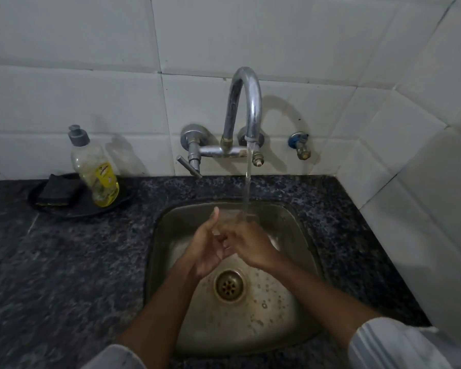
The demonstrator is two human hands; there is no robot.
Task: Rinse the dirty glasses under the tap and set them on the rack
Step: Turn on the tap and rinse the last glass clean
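Fingers [224, 239] of both hands curl round a clear glass [233, 219] w/ its mouth tipped under the tap [244, 102] stream over the sink [304, 262], prob. so water flushes it.

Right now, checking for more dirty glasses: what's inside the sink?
Inside the sink: both hands holding one clear glass under the water stream, plus the drain. Hands and forearms hide some basin.

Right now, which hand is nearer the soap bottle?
Left. The left hand is over the sink on the side toward the soap bottle; the right hand is beyond it, under the tap.
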